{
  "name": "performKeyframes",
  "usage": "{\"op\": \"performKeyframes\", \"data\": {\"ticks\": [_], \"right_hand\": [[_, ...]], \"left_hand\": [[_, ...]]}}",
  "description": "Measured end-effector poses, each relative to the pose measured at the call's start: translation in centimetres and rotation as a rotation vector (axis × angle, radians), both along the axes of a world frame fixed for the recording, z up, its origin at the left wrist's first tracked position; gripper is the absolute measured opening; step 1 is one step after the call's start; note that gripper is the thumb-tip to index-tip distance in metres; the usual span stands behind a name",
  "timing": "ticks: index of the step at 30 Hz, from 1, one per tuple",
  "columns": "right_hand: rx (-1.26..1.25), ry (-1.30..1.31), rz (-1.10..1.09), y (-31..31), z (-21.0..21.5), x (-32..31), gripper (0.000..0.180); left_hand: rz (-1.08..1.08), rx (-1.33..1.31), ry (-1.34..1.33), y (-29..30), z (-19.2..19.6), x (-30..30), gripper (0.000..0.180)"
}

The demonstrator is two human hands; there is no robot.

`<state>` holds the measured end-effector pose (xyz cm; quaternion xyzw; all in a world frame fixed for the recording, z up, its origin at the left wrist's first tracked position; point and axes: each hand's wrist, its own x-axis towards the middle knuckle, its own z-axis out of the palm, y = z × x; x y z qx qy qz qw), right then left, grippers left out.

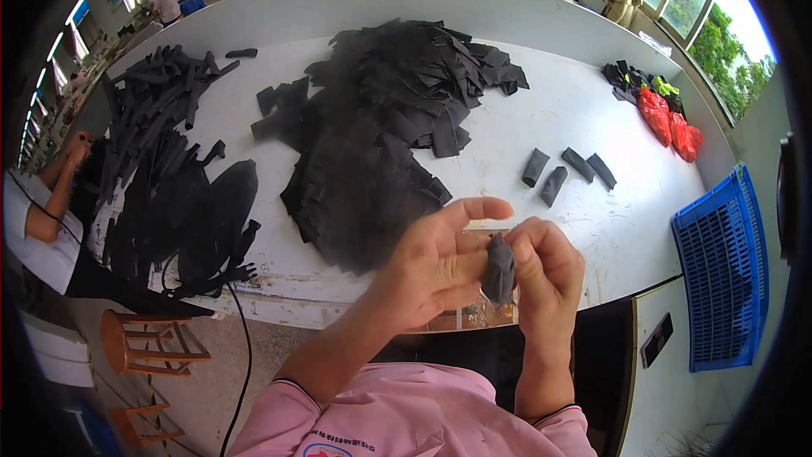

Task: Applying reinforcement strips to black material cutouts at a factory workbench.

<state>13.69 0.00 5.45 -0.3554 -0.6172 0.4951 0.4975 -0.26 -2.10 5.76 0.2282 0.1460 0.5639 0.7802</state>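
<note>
In front of my chest, a small dark grey fabric piece (500,271) is held up between both hands. My right hand (550,275) pinches its edge between thumb and fingers. My left hand (431,267) meets it from the other side; one finger sticks out above, and the other fingertips run up to or behind the cloth, so I cannot tell if they are inside it. Beyond my right hand, several small rolled dark pieces (554,186) lie on the white table (516,127). A large heap of flat dark fabric pieces (372,152) spreads across the table's middle.
Dark strips (161,93) and larger dark cloths (194,211) lie on the left, near a seated person (51,220). Red plastic bags (668,123) sit at the far right. A blue basket (723,271) stands right of the table. Wooden stools (152,343) are at lower left.
</note>
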Motion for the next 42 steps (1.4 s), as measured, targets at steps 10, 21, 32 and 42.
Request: {"op": "performKeyframes", "data": {"ticks": [10, 21, 32, 42], "right_hand": [[-0.418, 0.115, 0.293, 4.0, -5.0, 0.9, 0.024], [-0.323, -0.071, 0.280, 5.2, -4.4, 0.4, 0.022], [-0.588, 0.136, 0.311, 4.0, -8.5, 1.2, 0.013], [-0.466, 0.109, 0.385, 4.1, -11.5, 1.9, 0.021]], "left_hand": [[0.061, -0.091, 0.116, 2.0, -5.4, -1.0, 0.034], [-0.022, -0.449, -0.507, 3.5, -6.8, -0.8, 0.019], [0.111, -0.318, -0.143, 1.2, -10.1, 0.6, 0.018], [0.403, 0.027, 0.641, -0.8, -9.8, 1.9, 0.018]]}}
